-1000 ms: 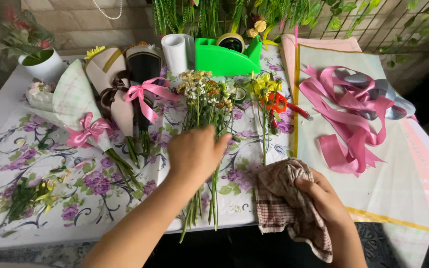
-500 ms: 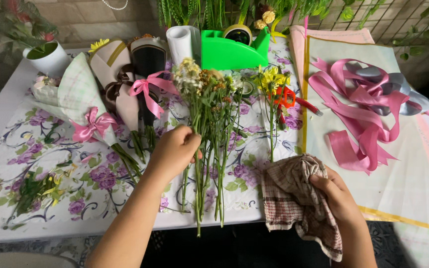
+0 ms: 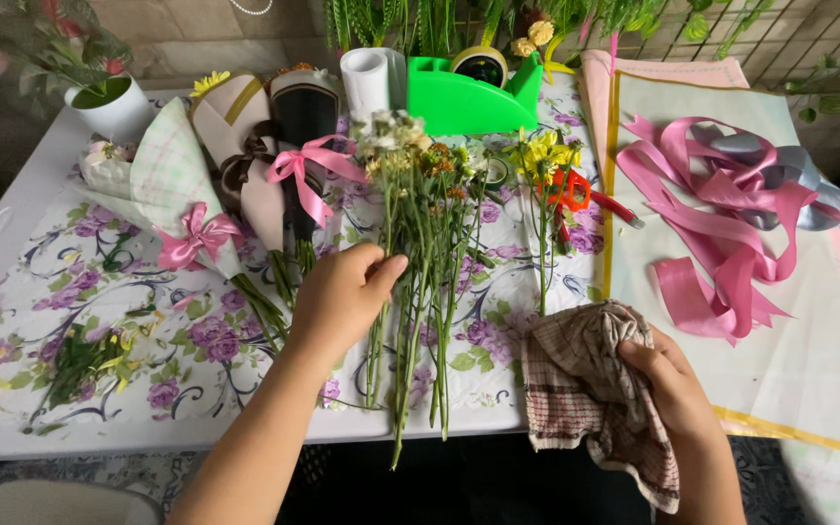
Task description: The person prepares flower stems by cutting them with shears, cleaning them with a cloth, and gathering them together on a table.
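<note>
A bunch of long-stemmed small flowers (image 3: 427, 243) lies on the floral tablecloth (image 3: 70, 292), heads pointing away from me. My left hand (image 3: 342, 292) rests on the left side of the stems with its fingers curled around a few of them. My right hand (image 3: 668, 384) grips a brown checked cloth (image 3: 585, 389) at the table's front edge, right of the bunch. A single yellow flower (image 3: 542, 156) lies just right of the bunch.
Three wrapped bouquets (image 3: 235, 165) with pink bows lie at the left. A green tape dispenser (image 3: 478, 97) and a white paper roll (image 3: 367, 83) stand at the back. Red-handled scissors (image 3: 580, 194), pink ribbon (image 3: 712, 214) and wrapping paper (image 3: 819, 350) lie at the right. A white pot (image 3: 109, 102) stands far left.
My left hand has shifted left along the stems and down towards me. The bunch now lies straighter. My right hand with the cloth has barely moved.
</note>
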